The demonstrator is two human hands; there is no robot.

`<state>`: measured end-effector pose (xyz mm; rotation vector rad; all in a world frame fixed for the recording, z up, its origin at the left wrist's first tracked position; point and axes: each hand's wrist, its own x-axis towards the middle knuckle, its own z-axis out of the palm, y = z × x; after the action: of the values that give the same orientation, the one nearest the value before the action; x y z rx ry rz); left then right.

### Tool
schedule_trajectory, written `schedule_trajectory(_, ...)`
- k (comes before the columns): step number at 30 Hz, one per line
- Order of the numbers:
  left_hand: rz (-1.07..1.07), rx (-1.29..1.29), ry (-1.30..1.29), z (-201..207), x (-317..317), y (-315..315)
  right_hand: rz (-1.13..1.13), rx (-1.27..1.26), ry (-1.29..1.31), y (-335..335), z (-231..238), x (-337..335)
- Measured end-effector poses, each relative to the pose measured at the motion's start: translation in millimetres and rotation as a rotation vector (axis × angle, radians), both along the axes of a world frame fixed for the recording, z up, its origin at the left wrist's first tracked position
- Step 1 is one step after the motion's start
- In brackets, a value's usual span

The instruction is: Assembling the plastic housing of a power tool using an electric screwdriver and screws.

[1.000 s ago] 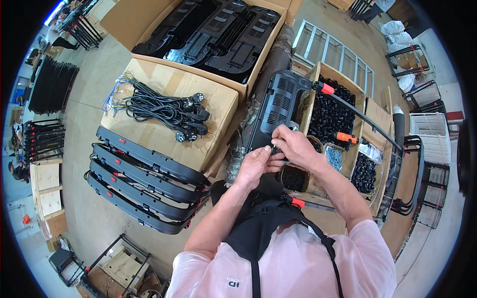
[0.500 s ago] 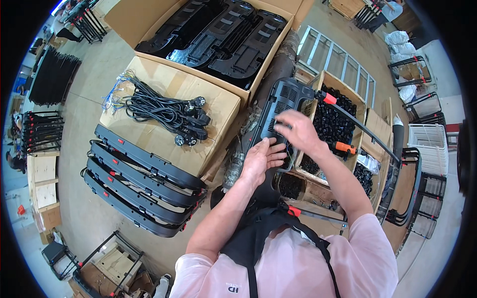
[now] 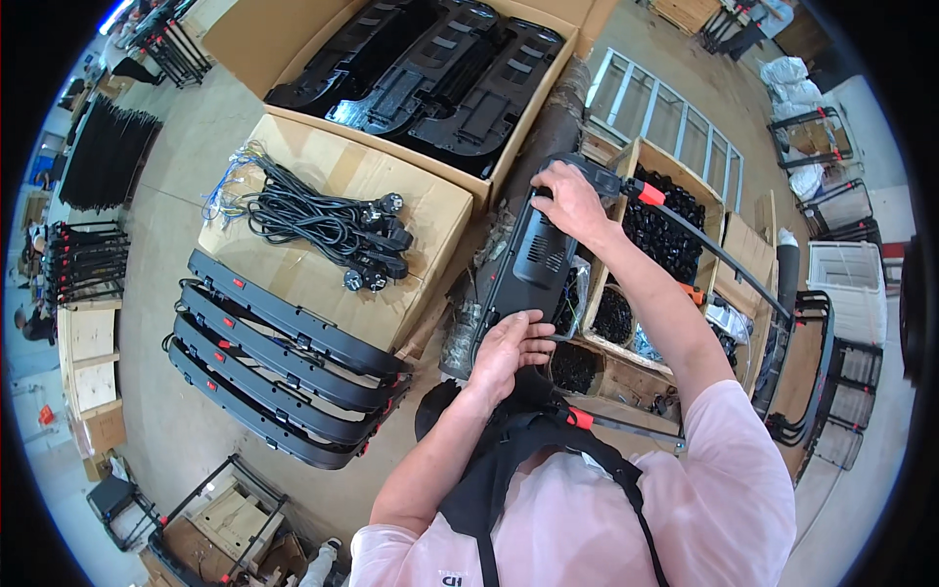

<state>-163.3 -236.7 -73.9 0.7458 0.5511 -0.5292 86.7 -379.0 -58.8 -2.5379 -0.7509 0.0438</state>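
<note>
A long black plastic housing (image 3: 537,256) with vent slots lies in front of me, joined at its far end to a frame bar with a red fitting (image 3: 647,194). My right hand (image 3: 575,203) is bent over the far part of the housing, fingers and thumb curled against its edge. My left hand (image 3: 509,354) rests at the near end, its fingers stretched out and slightly apart over the surface. The palm side of the right hand is hidden. A clear plastic bag (image 3: 579,284) shows beside the housing's right edge.
A carton (image 3: 474,182) of black plastic covers stands ahead. Power cords (image 3: 313,217) lie on a closed carton (image 3: 337,157) at left, with several curved black covers (image 3: 284,338) stacked against it. To the right, a wooden bin (image 3: 719,210) holds small black parts; an orange-handled tool (image 3: 693,293) lies there.
My right hand has moved away from me along the housing to its far end, uncovering the middle vents. My left hand has come slightly nearer to me, apart from the right.
</note>
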Motion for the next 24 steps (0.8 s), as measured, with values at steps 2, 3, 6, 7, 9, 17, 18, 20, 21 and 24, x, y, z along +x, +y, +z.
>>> schedule_trajectory(2,-0.014,0.007,-0.005,2.0,2.8,-3.7,-0.023,-0.012,-0.058,-4.4,0.5,0.4)
schedule_trajectory(3,-0.012,0.017,-0.016,3.7,5.3,-6.1,0.002,0.002,-0.059,-8.2,0.0,1.1)
schedule_trajectory(6,-0.039,0.066,-0.022,7.2,9.2,-11.0,-0.046,0.224,-0.035,-24.4,5.1,-11.7)
schedule_trajectory(7,-0.049,0.066,-0.021,7.4,9.2,-11.4,-0.056,0.224,-0.034,-34.3,10.3,-20.4)
schedule_trajectory(9,-0.037,0.081,-0.021,7.1,7.3,-14.4,-0.127,0.309,0.054,-69.0,18.5,-45.1)
schedule_trajectory(17,-0.159,0.102,-0.019,3.5,13.0,-64.8,-0.050,-0.425,0.401,-228.1,-98.7,-169.6)
schedule_trajectory(18,-0.187,0.122,-0.023,3.4,13.8,-71.7,-0.021,-0.438,0.442,-226.7,-102.6,-175.6)
schedule_trajectory(20,-0.207,0.121,-0.018,-0.2,15.5,-85.9,-0.002,-0.498,0.514,-216.6,-104.6,-174.1)
schedule_trajectory(21,-0.216,0.110,-0.018,-2.4,17.7,-93.7,0.021,-0.498,0.481,-215.6,-107.4,-170.7)
schedule_trajectory(24,-0.245,0.113,-0.022,-9.5,24.4,-117.9,0.036,-0.530,0.458,-212.3,-123.4,-163.5)
